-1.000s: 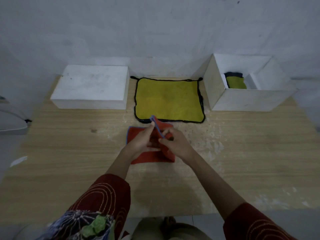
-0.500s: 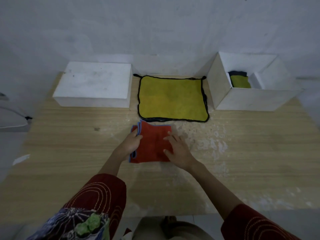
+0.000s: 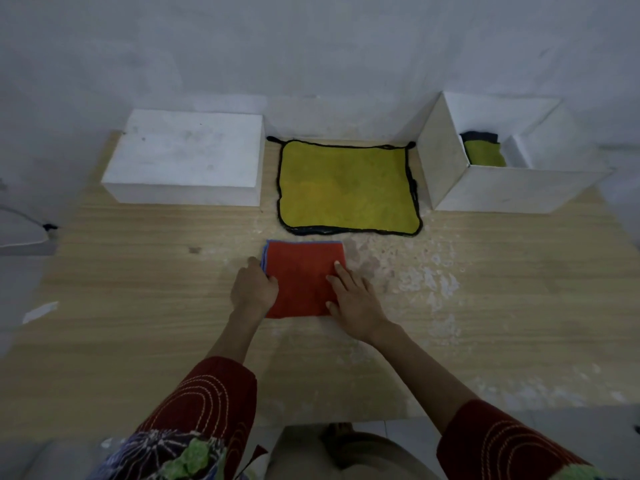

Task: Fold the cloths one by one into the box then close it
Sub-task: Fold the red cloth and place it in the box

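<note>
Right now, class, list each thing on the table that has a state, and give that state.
red cloth, folded, flat on the table
yellow cloth, spread out, unfolded
box, open, a folded cloth inside
white block, lying apart from the box
left hand, grips the red cloth's left edge
right hand, fingers straight, pressing on the red cloth

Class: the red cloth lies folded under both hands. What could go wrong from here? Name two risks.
1. Blue edges of the red cloth fan out by the left hand; lifted loosely, the fold may open.
2. The open box already holds a folded yellow cloth; the red one may crumple going in.
</note>
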